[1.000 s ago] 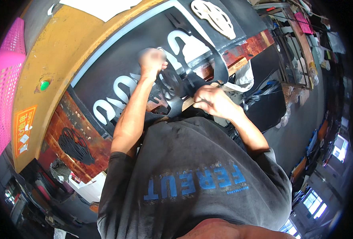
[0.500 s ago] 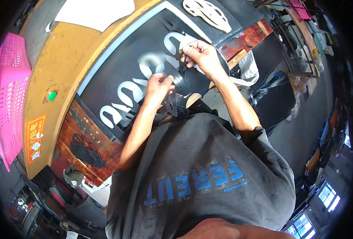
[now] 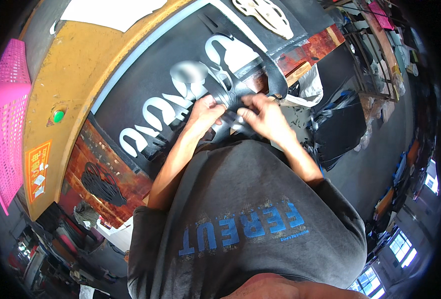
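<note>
My left hand (image 3: 206, 113) is closed on a bunch of thin black cut pieces (image 3: 226, 94) with openings in them. Close by on the right, my right hand (image 3: 266, 117) is at the lower end of the same pieces, its fingers blurred by motion. Beyond both hands lies a black sheet (image 3: 275, 74) with a row of curved cut-outs, through which a white surface (image 3: 239, 56) shows. A narrow curved strip of the sheet hangs over the near edge of the work surface, right of my right hand. My hands partly hide the pieces.
A yellow machine body (image 3: 63, 94) with a green button (image 3: 58, 116) stands at left, beside a pink basket (image 3: 8, 114). Black cords (image 3: 103, 184) lie on the rusty ledge. A cream openwork plate (image 3: 265, 17) is at the far side. A white bag (image 3: 311, 89) hangs at right.
My right hand has come down toward me from the far cut-outs to beside my left hand. The black sheet's strip at the right now shows uncovered. My left hand keeps its hold.
</note>
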A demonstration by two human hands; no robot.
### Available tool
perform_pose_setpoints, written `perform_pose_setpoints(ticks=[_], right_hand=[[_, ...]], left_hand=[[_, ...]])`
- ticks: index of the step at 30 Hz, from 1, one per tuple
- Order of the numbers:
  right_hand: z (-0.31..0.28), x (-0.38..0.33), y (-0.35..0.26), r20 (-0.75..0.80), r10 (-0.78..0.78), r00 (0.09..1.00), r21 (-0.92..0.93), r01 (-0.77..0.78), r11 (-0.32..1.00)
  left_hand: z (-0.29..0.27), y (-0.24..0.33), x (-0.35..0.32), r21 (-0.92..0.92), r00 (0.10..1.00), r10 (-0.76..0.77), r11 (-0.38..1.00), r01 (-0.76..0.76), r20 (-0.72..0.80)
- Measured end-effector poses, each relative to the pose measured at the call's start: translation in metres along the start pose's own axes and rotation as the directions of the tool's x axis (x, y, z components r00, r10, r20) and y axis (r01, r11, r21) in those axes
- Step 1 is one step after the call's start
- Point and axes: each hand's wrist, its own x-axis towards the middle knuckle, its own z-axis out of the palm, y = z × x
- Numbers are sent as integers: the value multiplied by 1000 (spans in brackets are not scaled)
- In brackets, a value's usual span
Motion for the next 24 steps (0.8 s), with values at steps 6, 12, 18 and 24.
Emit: perform_pose_setpoints(ticks=[6,12,18,24], right_hand=[[25,-11,-13,97,-158,983,-169,173,970],[17,-9,6,147,-202,968,-27,208,978],[14,24,1,209,-116,971,-14,122,992],[29,65,7,146,-13,989,-112,30,993]], left_hand=[[2,-5,8,54,976,198,980,-193,-92],[-80,50,18,-77,751,371,871,-486,-547],[-65,39,-2,-6,920,217,973,-232,-327],[-6,-10,2,82,983,-119,988,132,-143]])
